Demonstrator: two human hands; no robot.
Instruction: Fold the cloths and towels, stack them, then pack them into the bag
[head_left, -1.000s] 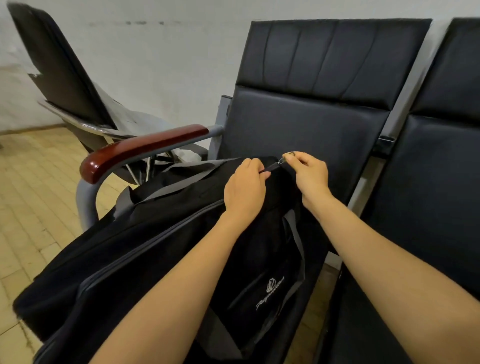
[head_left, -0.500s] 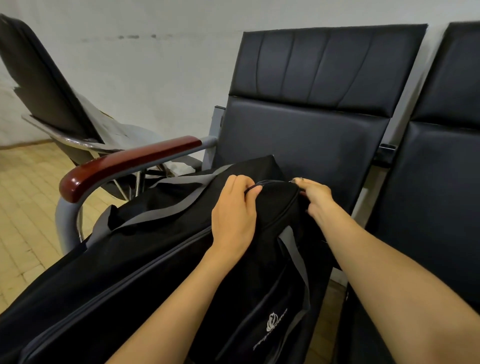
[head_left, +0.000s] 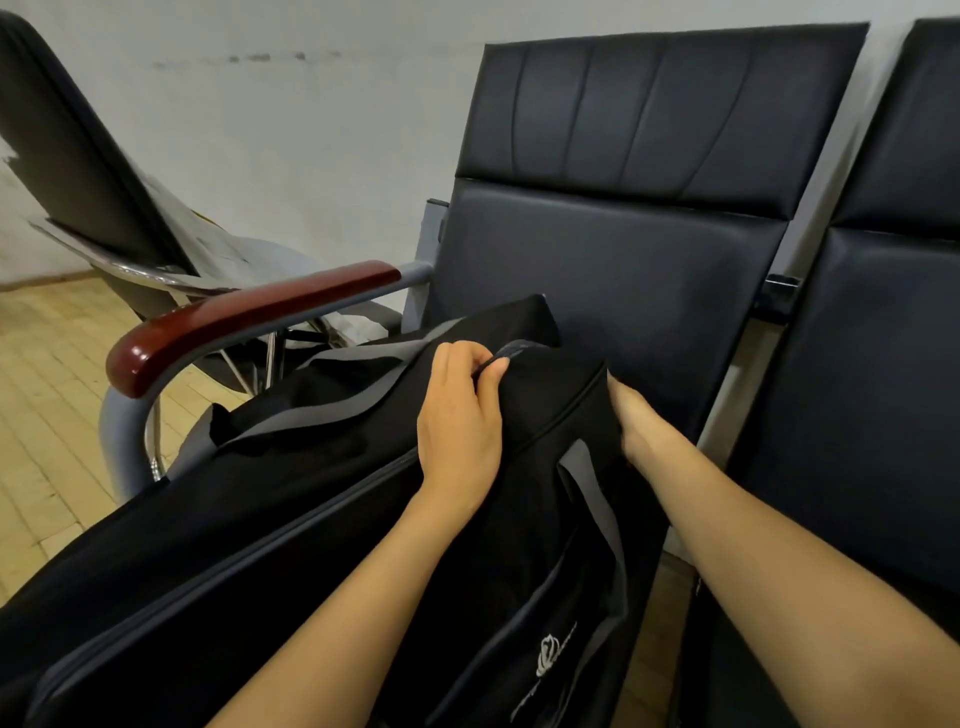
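Bag (head_left: 249, 530), black with grey straps, lying across padded chair (head_left: 613, 244) beside wooden armrest (head_left: 249, 317). Left hand (head_left: 460, 421) pinches its top edge, possibly the zip; right hand (head_left: 631, 415) lies behind the far end with fingers hidden, so its grip cannot be told.

Black bag (head_left: 291, 519) w/ grey straps, zipped, lying on chair seat.

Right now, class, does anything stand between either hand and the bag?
Nothing visible does. The left hand grips the bag at its top end, and the right hand is against its far side, fingers hidden behind it.
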